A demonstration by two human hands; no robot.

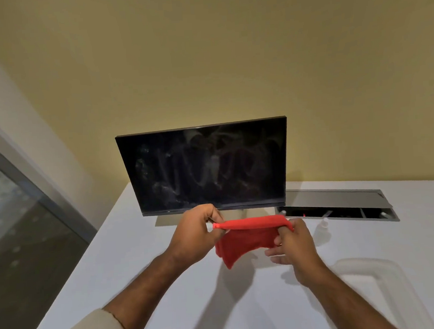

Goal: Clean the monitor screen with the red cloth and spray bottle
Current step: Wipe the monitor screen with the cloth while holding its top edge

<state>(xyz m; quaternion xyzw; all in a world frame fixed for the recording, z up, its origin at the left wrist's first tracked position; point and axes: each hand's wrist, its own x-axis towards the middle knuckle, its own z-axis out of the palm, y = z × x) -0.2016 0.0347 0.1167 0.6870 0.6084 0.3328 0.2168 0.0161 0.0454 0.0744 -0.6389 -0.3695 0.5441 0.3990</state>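
Yellow wall backed the white tabletop [146,267]. Both hands, left [195,234] and right [295,246], pinched the cloth [244,239] stretched between them, long axis 9-to-3. Monitor [206,167], streaked, stood at 12, nearer the left. Bottle [323,227] stood at 3; cable box [342,213] held plugs.

light: warm, moderately dim indoor, from above | shadows: soft, under the hands on the white matte table [129,247] | glare: pale smears catch light on the black flat monitor screen [206,167] | blur: slight overall softness | distortion: wide-angle bending at edges
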